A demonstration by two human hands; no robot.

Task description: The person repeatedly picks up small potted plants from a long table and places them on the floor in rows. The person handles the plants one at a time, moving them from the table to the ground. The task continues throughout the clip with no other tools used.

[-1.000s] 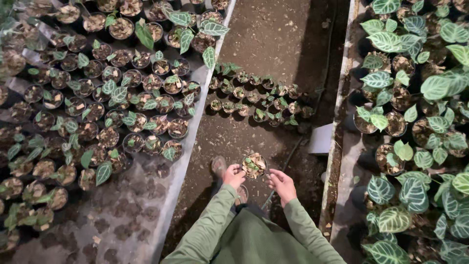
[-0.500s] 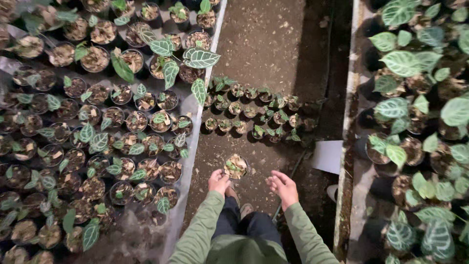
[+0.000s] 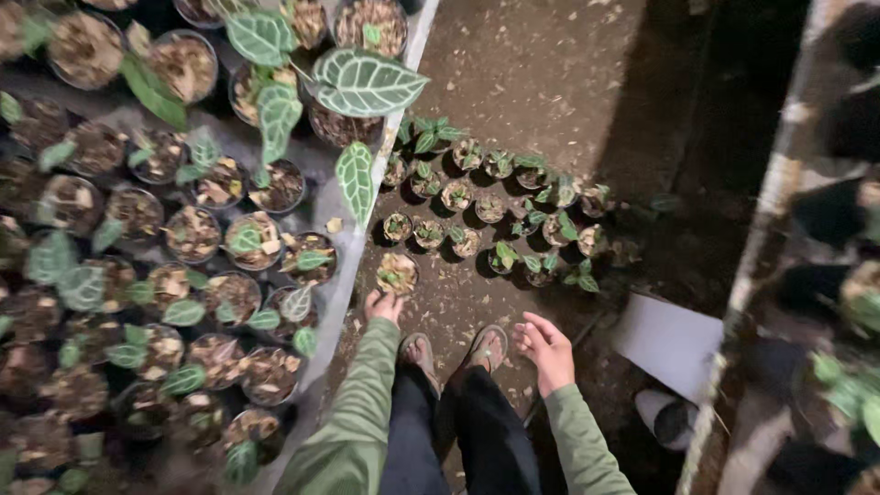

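We're standing on the dirt path [image 3: 550,82] with the little pot [image 3: 397,272] as our anchor. It sits on the ground, upright as far as we can tell, just below the near left corner of the cluster of small pots [image 3: 490,206] and right beside the edge of the bench [image 3: 353,266].

Our left hand [image 3: 383,305] is just under the pot, fingers reaching toward its rim. We honestly can't tell if they touch it or are a hair off, and the frame is too blurry to say whether they're curled or spread. Our right hand [image 3: 545,348] is well to the right of the pot, open and empty, fingers loosely apart, hanging over the dirt.

What could go wrong, as we see it:
- A one-handed grab at the rim could tip the pot, and that loose chunky mix would spill out with the seedling.
- The pot stands just above our sandals [image 3: 454,353], so one careless step flattens it.
- The big veined leaves [image 3: 362,82] hang off the bench above the pot; lifting straight up might brush or crease the lowest one.
- The cluster is packed tight just above the pot, so shoving it in could topple neighbours.
- It's dim, so misjudging the gap is easy.
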